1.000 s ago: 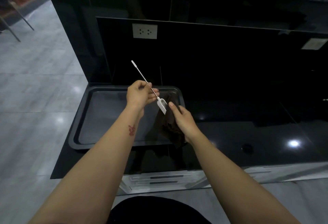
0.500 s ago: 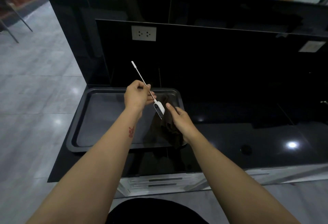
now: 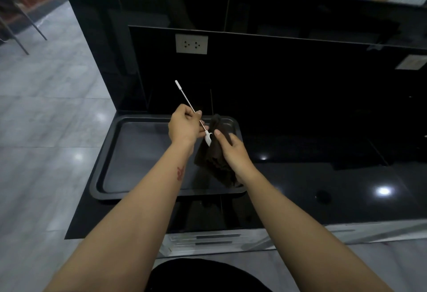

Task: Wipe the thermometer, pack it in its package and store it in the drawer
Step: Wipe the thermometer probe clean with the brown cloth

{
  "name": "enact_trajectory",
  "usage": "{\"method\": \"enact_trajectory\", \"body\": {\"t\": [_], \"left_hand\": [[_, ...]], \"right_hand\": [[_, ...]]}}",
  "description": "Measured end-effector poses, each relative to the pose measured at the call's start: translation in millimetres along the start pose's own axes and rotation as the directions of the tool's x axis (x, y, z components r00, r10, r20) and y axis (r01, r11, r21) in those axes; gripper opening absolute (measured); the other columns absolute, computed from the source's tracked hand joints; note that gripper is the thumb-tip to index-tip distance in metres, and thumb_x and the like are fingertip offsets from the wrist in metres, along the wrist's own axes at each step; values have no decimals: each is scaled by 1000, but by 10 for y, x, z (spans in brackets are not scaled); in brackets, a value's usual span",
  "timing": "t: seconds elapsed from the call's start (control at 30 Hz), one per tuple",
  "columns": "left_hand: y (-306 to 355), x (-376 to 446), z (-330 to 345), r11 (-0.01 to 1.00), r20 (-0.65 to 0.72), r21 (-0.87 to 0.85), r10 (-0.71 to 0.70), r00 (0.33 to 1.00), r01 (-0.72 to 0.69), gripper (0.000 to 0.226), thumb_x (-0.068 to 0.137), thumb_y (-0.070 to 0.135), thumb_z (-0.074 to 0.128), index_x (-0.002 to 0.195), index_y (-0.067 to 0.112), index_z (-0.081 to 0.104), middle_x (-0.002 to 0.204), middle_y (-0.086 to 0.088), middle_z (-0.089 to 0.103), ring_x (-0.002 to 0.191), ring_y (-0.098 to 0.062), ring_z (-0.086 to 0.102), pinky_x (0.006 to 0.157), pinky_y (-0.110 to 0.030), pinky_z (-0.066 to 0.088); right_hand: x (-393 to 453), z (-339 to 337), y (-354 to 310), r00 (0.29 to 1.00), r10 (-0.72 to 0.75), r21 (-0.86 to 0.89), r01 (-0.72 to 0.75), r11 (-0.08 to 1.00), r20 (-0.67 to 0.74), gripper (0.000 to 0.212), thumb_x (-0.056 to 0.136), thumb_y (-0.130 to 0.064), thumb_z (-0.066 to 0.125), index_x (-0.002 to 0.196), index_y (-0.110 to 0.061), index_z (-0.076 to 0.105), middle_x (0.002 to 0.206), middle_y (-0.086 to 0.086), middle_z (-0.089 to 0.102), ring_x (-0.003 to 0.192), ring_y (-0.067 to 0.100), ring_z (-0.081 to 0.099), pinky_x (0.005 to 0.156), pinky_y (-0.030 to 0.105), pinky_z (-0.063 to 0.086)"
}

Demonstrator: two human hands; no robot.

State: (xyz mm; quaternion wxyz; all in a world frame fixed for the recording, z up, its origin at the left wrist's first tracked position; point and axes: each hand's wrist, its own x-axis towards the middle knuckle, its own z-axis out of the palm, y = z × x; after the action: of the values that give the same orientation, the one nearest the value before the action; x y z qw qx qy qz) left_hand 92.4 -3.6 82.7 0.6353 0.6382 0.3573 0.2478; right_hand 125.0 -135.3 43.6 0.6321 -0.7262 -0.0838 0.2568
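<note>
Thermometer (image 3: 193, 111), a slim white probe, is being pinched at mid-stem by the left hand (image 3: 184, 125), its tip pointing up and away above the dark tray (image 3: 111, 153). The right hand (image 3: 231, 150) is gripping a dark cloth (image 3: 213, 160) against the white head, apparently so the stem is steadying the tool while the head is being wiped. Packing is not yet begun.

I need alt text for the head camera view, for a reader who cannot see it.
A person's left hand holds a thin white thermometer by its probe while the right hand presses a dark cloth against its head, above a dark tray on a glossy black counter.
</note>
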Motion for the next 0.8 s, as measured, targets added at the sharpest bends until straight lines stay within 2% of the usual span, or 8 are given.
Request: {"method": "enact_trajectory", "body": {"t": [0.13, 0.2, 0.3, 0.4, 0.47, 0.57, 0.67, 0.8], "left_hand": [[79, 24, 13, 999, -47, 3, 33, 998, -33, 22, 96, 16, 60, 77, 14, 49, 83, -19, 70, 66, -24, 74, 62, -43, 63], [109, 41, -8, 999, -87, -6, 48, 995, -49, 23, 96, 16, 60, 77, 15, 49, 80, -17, 69, 66, -24, 74, 61, -44, 63], [81, 10, -1, 998, -120, -7, 68, 990, -69, 22, 97, 17, 58, 77, 17, 48, 77, -11, 67, 68, -22, 74, 63, -44, 63], [32, -44, 64, 992, -120, 30, 126, 985, -123, 25, 96, 19, 59, 75, 20, 47, 70, -3, 63, 65, -19, 73, 66, -46, 62], [51, -53, 108, 985, -117, 64, 164, 979, -158, 26, 95, 21, 60, 73, 22, 47, 66, 2, 62, 62, -16, 72, 68, -46, 61], [153, -19, 121, 986, -124, 32, 165, 978, -162, 26, 95, 21, 60, 73, 23, 47, 67, 0, 63, 62, -17, 73, 67, -47, 61], [221, 14, 87, 987, -128, 10, 160, 979, -160, 24, 97, 18, 59, 75, 20, 48, 71, -3, 64, 67, -20, 73, 65, -45, 62], [178, -21, 100, 988, -75, 30, 151, 986, -149, 21, 97, 17, 59, 78, 15, 49, 75, -8, 64, 68, -22, 73, 62, -43, 62]], "right_hand": [[44, 37, -15, 997, -63, -27, 62, 998, -38, 42, 92, -46, 62, 107, -7, 63, 96, 8, 68, 89, 18, 69, 76, 28, 54], [23, 10, 73, 998, -46, -27, 44, 999, -48, 41, 93, -45, 61, 107, -7, 62, 91, 4, 66, 84, 14, 67, 68, 21, 53], [23, 8, 114, 998, -21, -24, 19, 1000, -64, 39, 93, -47, 59, 108, -10, 60, 90, 0, 66, 81, 10, 66, 62, 18, 49], [74, 93, 8, 992, -68, -34, 65, 997, -105, 40, 93, -50, 59, 113, -15, 59, 97, 1, 67, 89, 13, 66, 67, 21, 49], [82, 136, -53, 989, -89, -28, 86, 996, -121, 41, 93, -49, 58, 117, -16, 57, 100, 0, 66, 91, 13, 65, 64, 19, 46], [63, 96, -2, 990, -61, 32, 66, 997, -126, 39, 95, -47, 57, 121, -18, 56, 104, -2, 65, 93, 8, 63, 66, 16, 47], [33, 50, 94, 991, -16, 83, 27, 996, -133, 38, 95, -47, 57, 121, -20, 57, 110, 1, 67, 98, 11, 65, 73, 21, 49], [102, 92, -58, 991, -56, 63, 64, 996, -124, 39, 94, -46, 58, 120, -17, 60, 106, 3, 68, 98, 15, 66, 75, 25, 51]]}}
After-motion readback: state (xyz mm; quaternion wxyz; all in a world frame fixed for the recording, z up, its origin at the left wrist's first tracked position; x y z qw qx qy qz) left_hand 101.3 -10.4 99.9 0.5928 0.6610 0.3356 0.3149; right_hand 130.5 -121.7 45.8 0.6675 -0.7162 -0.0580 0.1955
